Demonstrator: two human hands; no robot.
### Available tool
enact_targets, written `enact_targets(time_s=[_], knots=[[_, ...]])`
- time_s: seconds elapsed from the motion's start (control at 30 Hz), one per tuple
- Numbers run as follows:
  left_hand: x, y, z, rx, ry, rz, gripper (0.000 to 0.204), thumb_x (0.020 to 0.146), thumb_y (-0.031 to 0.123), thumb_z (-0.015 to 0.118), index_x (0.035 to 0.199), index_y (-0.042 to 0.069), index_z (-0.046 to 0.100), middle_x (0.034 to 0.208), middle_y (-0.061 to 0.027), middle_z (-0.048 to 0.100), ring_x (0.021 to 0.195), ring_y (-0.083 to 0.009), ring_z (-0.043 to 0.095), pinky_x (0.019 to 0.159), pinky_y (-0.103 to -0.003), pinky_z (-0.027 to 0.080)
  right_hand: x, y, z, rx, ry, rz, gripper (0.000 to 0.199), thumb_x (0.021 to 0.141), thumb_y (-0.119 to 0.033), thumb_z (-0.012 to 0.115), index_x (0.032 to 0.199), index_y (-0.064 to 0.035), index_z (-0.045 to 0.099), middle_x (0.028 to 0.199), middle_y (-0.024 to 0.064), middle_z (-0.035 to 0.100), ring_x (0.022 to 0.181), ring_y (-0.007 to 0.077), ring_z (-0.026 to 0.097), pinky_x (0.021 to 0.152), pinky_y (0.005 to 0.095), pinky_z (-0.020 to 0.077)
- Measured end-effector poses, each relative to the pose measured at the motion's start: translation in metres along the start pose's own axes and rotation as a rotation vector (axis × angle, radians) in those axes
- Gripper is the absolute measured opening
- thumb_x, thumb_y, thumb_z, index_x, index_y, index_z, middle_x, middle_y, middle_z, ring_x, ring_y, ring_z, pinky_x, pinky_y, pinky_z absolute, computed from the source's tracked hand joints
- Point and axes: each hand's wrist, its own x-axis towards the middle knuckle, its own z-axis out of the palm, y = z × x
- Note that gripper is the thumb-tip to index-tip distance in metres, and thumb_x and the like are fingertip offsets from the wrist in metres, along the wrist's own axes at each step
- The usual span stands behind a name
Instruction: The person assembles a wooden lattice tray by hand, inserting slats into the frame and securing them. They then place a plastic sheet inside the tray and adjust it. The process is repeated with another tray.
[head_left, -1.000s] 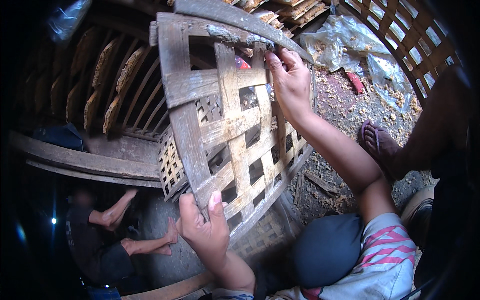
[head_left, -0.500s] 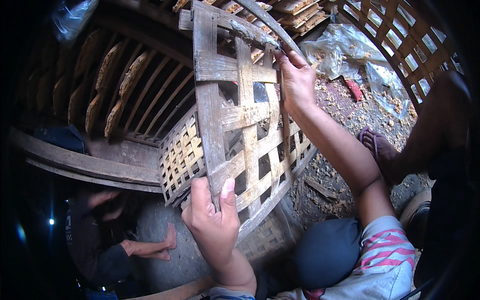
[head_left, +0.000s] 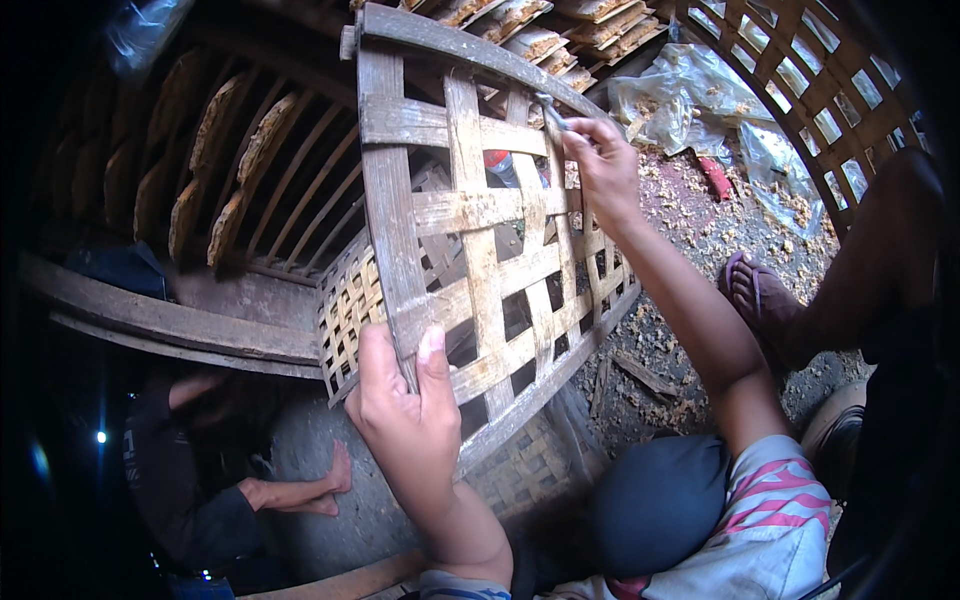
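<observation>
A slatted tray of woven bamboo strips [head_left: 488, 290], framed with grey wooden rails, is held up tilted in front of me. My left hand [head_left: 405, 410] grips its lower left corner, thumb on the near face and fingers around the outer edge. Near the upper right of the tray, my right hand [head_left: 608, 170] pinches a small grey metal tool [head_left: 553, 113]. The tool's tip meets the weave just below the top rail; its exact kind is unclear. Through the gaps a bottle with a red part [head_left: 503, 168] shows behind the tray.
Another woven panel [head_left: 348, 305] stands behind, beside a wooden beam [head_left: 190, 330]. Racked slabs [head_left: 262, 140] fill the left; stacked boards [head_left: 605, 35] lie far off. Crumbs and plastic sheeting [head_left: 685, 95] cover ground at right, near a large woven basket [head_left: 800, 90]. Another person's legs [head_left: 300, 492] extend at lower left.
The tray and my left hand have shifted slightly left and down. My right hand has drawn down from the top rail, showing the grey tool, and a long strip above the rail no longer stands apart.
</observation>
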Motion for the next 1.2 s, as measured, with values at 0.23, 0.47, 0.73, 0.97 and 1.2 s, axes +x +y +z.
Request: enact_targets(time_s=[0.23, 0.47, 0.73, 0.97, 1.2], knots=[[0.012, -0.011, 0.001, -0.081, -0.037, -0.057, 0.015, 0.095, 0.003, 0.061, 0.105, -0.006, 0.057, 0.083, -0.0146, 0.064, 0.077, -0.0114, 0.055, 0.072, -0.028, 0.048, -0.007, 0.076, -0.119, -1.259, -0.307, 0.197, 0.015, 0.089, -0.021, 0.068, 0.093, -0.0078, 0.074, 0.097, 0.015, 0.07, 0.095, 0.0304, 0.065, 0.084, 0.0422, 0.0506], [0.015, -0.014, 0.003, -0.043, -0.035, -0.032, 0.01, 0.099, 0.006, 0.06, 0.104, -0.003, 0.058, 0.089, -0.0033, 0.064, 0.078, -0.004, 0.052, 0.07, -0.022, 0.046, 0.012, 0.039, -0.104, -1.181, -0.211, -0.105, 0.03, 0.08, -0.032, 0.08, 0.101, -0.0099, 0.076, 0.094, 0.0139, 0.07, 0.085, 0.0285, 0.066, 0.072, 0.0415, 0.0544], [0.015, 0.002, 0.003, 0.025, -0.04, -0.079, 0.012, 0.098, 0.007, 0.06, 0.102, -0.004, 0.057, 0.087, -0.0051, 0.064, 0.079, -0.006, 0.051, 0.073, -0.023, 0.046, 0.019, -0.039, 0.012, -0.245, -0.148, 0.384, 0.087, 0.084, -0.045, 0.077, 0.142, 0.0102, 0.044, 0.104, 0.0219, 0.069, 0.097, 0.0235, 0.069, 0.085, 0.0356, 0.0552], [0.013, 0.018, 0.002, 0.049, -0.066, -0.139, 0.014, 0.098, 0.007, 0.06, 0.105, -0.005, 0.057, 0.09, -0.0082, 0.067, 0.083, -0.0068, 0.053, 0.075, -0.024, 0.047, 0.012, -0.039, 0.046, 0.212, 0.068, 0.324, 0.06, 0.086, -0.032, 0.077, 0.12, 0.0147, 0.062, 0.123, 0.0262, 0.064, 0.11, 0.0279, 0.065, 0.097, 0.0354, 0.0485], [0.001, 0.029, 0.01, 0.044, -0.06, -0.097, 0.014, 0.098, 0.005, 0.06, 0.105, -0.007, 0.056, 0.088, -0.0096, 0.068, 0.083, -0.0073, 0.054, 0.075, -0.025, 0.047, 0.02, -0.018, 0.047, 0.182, 0.25, 0.112, 0.056, 0.088, -0.028, 0.076, 0.122, 0.0128, 0.062, 0.118, 0.0275, 0.066, 0.11, 0.0295, 0.064, 0.099, 0.0365, 0.0468]])
